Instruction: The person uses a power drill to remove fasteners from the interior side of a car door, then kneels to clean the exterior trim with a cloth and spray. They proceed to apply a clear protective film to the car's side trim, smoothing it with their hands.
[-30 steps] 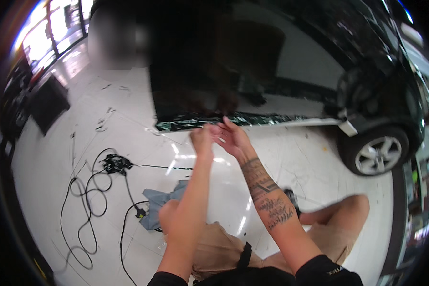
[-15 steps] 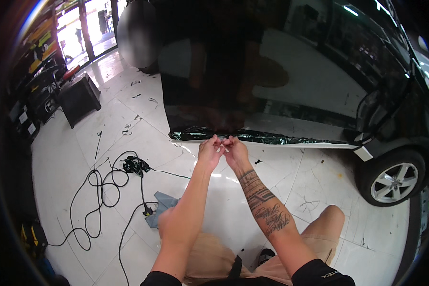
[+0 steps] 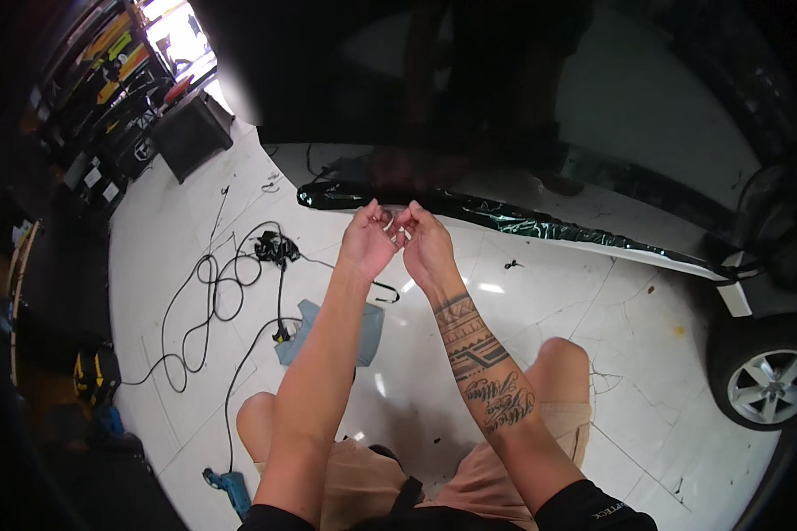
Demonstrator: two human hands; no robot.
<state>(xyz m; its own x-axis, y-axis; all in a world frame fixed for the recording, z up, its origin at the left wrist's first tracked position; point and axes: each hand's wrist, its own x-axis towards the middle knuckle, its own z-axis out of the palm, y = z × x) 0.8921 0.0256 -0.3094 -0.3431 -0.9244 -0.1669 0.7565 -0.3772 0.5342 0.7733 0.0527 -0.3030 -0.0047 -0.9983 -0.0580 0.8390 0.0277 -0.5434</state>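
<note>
At the bottom edge of a dark, shiny car door (image 3: 593, 195), both hands are close together with palms turned up. Along this edge runs a wrinkled strip of glossy black film (image 3: 522, 219). My left hand (image 3: 369, 243) pinches the strip with its fingertips near the door's left end. Right beside it, my right hand (image 3: 428, 248) has thumb and fingers pinched at the same strip. The exact grip of the fingertips is partly hidden.
A silver-spoked wheel (image 3: 770, 387) stands at the right. On the tiled floor lie a looping black cable (image 3: 212, 288), crumpled black film (image 3: 276, 247), a grey-blue cloth (image 3: 367, 334) and a blue tool (image 3: 230, 492). A black box (image 3: 192, 137) stands at the far left.
My view has tilted and shifted, so the door edge slopes more and the wheel sits lower right. Both hands remain side by side at the film, now slightly farther apart.
</note>
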